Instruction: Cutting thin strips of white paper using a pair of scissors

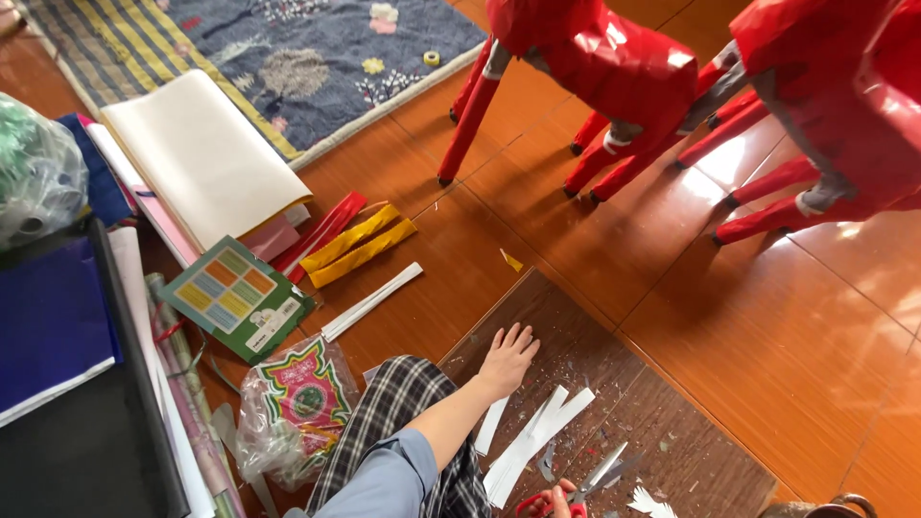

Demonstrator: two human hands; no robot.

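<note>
Nearby, plastic bag (293, 408) of paper ornaments (305, 393)

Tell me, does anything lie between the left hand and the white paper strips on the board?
Nothing visible does. The left hand rests flat on the dark board, and the white paper strips lie just below it, across bare board.

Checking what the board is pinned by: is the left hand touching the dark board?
Touching. The head view shows the left hand lying flat, fingers spread, on the dark board, with no gap beneath the palm.
</note>
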